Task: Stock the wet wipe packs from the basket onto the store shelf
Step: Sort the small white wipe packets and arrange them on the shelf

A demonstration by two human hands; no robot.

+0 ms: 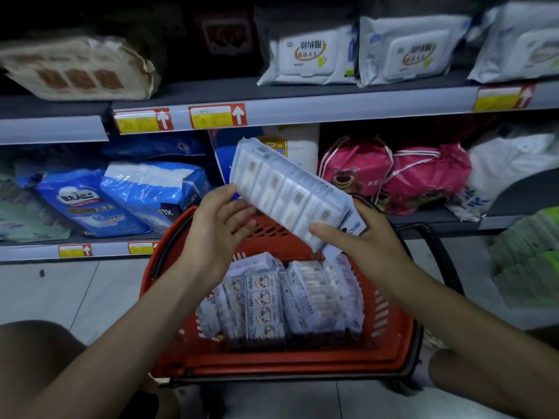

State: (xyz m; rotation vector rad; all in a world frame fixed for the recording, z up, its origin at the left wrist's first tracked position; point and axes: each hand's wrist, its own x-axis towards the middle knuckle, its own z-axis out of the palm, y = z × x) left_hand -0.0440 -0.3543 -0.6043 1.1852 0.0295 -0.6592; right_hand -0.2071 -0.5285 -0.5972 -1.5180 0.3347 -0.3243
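Dim shop aisle behind: the store shelf [302,104] runs across, price tags [217,116] along its front edge. Your right hand [363,237] grips one wet wipe pack [287,189] at its lower end, thumb across the front, holding it tilted above the far rim of the basket [390,343]. Your left hand [217,225] is open, fingers relaxed just beside the pack's left edge; contact is unclear. Several more packs [272,303] stand in the basket, and none like them shows on the shelves, so most of the stocking looks still ahead.
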